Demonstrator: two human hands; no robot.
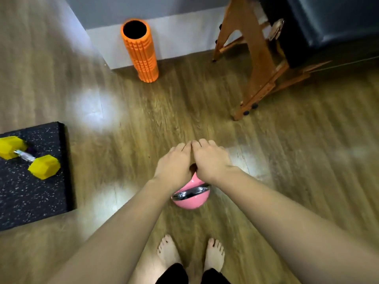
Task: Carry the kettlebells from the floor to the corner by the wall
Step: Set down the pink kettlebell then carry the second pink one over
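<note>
A pink kettlebell (191,196) with a chrome band hangs above the wooden floor in front of my bare feet. My left hand (175,163) and my right hand (211,160) sit side by side, both closed around its handle, which they hide completely. Only the round pink body shows below my wrists. The wall corner (102,54) with its white skirting lies ahead and to the left.
An orange foam roller (140,51) stands upright against the wall ahead. A wooden frame (258,64) carrying a dark padded block (328,23) fills the upper right. A black rubber mat (32,177) at the left holds a yellow dumbbell (28,157).
</note>
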